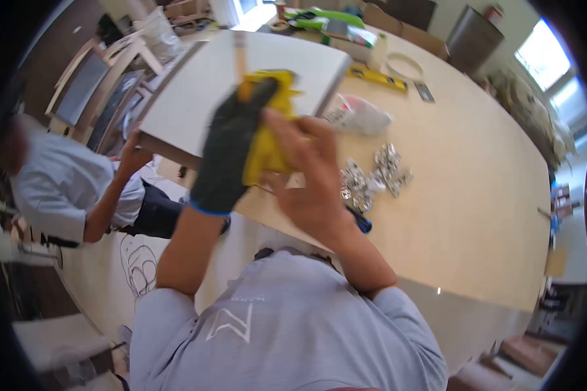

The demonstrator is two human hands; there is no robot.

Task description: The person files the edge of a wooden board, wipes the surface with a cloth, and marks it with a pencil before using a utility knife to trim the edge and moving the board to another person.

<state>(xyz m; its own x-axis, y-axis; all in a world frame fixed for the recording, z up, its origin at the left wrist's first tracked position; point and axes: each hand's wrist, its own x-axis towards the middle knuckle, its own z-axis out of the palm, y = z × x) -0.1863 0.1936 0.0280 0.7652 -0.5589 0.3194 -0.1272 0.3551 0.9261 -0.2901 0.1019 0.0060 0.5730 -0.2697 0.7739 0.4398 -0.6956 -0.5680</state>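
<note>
Spanning one to four o'clock, the pale surface (450, 215) lies beside a white panel (176, 98) at eleven, whose edge a careless swing could bump. Your gloved left hand (224, 146) grips a yellow item (259, 153) toward twelve; your bare right hand (314, 179) is too blurred to tell its hold. Slack fingers could drop the wooden stick (240, 58) at eleven, or scatter metal fittings (386, 166) at three.
</note>
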